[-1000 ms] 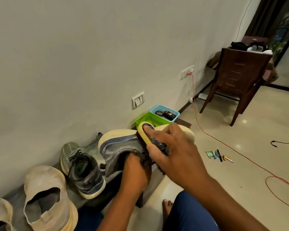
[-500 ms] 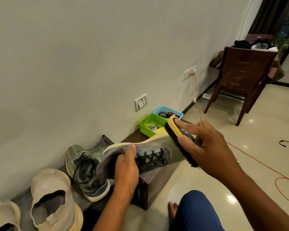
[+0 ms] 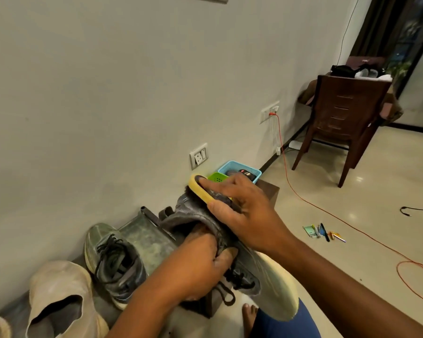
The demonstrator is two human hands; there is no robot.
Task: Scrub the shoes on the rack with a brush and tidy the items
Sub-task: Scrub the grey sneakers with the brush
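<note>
My left hand (image 3: 200, 259) grips a grey lace-up sneaker (image 3: 266, 276) by its opening, toe pointing down toward me and pale sole facing right. My right hand (image 3: 244, 211) holds a yellow-backed brush (image 3: 200, 189) with dark bristles pressed on the sneaker's heel. The matching grey sneaker (image 3: 112, 259) lies on the low dark rack (image 3: 144, 232) against the wall. Beige slip-on shoes (image 3: 59, 296) sit at the rack's left end.
A green basket (image 3: 216, 177) and a blue basket (image 3: 237, 167) holding polish tins stand at the rack's far end. Pens and small items (image 3: 324, 232) lie on the floor. An orange cable (image 3: 327, 211) runs across the tiles. A brown chair (image 3: 347, 123) stands behind.
I have turned the sneaker so its toe points down toward me. The brush has moved from the toe end up to the heel.
</note>
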